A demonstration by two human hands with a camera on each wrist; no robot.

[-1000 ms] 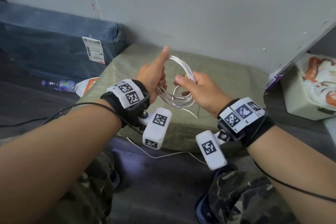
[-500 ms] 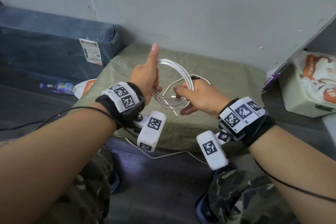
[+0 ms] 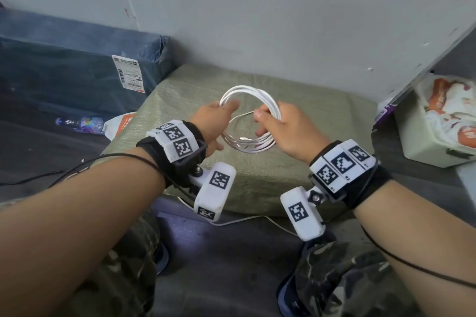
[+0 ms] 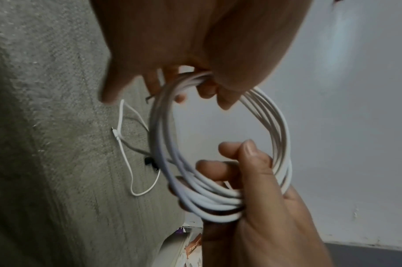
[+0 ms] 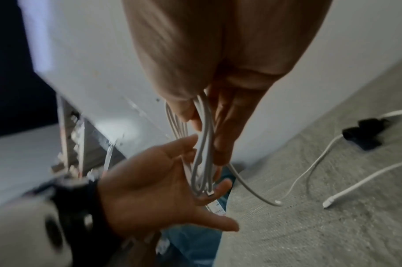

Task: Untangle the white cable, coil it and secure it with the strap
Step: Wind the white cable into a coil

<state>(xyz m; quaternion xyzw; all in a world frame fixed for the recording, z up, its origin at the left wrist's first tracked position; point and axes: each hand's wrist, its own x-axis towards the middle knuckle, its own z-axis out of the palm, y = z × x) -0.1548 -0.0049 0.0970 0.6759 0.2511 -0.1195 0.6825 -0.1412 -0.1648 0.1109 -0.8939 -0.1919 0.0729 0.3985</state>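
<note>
My left hand (image 3: 215, 121) and right hand (image 3: 280, 127) each grip opposite sides of the smooth white cable (image 3: 251, 121), a round upright coil held above the coarse woven green sack (image 3: 309, 121); its loose end trails down.

Left hand (image 3: 215, 121) fingertips motion-blurred in head view. Right hand (image 3: 284, 127) palm covers part of coil (image 3: 248, 96). Black strap (image 5: 364, 134) blurred, shape unclear. Wrist views cut off both palms at top edge. Label (image 3: 128, 76) text too small to read.
</note>
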